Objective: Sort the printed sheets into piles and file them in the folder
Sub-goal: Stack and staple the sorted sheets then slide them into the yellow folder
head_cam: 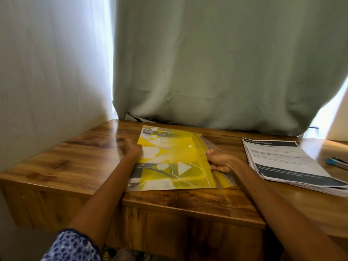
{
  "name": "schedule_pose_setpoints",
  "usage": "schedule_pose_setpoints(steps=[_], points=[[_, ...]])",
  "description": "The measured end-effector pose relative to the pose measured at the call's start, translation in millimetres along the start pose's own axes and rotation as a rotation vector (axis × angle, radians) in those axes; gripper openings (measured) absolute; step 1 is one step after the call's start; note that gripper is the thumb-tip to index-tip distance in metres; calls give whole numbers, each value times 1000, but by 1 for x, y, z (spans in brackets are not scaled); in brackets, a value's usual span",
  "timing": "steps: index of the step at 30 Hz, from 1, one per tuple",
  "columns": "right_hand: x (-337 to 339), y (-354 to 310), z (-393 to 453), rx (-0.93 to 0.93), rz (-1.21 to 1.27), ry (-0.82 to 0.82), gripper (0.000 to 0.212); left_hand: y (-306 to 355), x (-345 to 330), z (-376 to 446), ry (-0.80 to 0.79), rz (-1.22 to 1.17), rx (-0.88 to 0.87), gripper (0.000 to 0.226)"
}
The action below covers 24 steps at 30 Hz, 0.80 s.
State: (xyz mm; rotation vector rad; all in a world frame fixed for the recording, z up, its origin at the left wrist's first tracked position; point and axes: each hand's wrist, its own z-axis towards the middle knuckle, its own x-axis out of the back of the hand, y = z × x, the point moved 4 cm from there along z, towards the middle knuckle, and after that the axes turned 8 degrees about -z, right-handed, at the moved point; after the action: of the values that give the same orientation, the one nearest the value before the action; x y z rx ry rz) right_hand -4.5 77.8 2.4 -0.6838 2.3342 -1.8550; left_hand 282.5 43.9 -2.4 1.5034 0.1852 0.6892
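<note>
A translucent yellow folder (180,153) lies on the wooden desk (79,153), with yellow, grey and white printed sheets showing through it. My left hand (132,147) is curled at the folder's left edge; motion blur hides what its fingers do. My right hand (220,161) pinches the folder's right edge, where sheet edges stick out underneath. A stack of printed sheets (288,162) headed "DRESSING TABLE" lies to the right, apart from both hands.
A pale green curtain (216,63) hangs down onto the desk's back edge. A wall (47,63) closes off the left side. A blue pen-like object (336,162) lies at the far right, beyond the stack. The desk's front edge runs just below the folder.
</note>
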Motion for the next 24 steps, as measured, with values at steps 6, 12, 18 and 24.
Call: schedule_pose_setpoints(steps=[6, 12, 18, 24], points=[[24, 0, -16, 24, -273, 154, 20, 18, -20, -13, 51, 304, -226, 27], [89, -23, -56, 375, -340, 650, 13, 54, -77, -39, -65, 342, -379, 35], [186, 16, -93, 350, -663, 1161, 15, 113, -172, -114, -382, 140, -504, 22], [254, 79, -129, -345, -811, 1244, 48, 126, -250, -183, -740, 128, -449, 8]])
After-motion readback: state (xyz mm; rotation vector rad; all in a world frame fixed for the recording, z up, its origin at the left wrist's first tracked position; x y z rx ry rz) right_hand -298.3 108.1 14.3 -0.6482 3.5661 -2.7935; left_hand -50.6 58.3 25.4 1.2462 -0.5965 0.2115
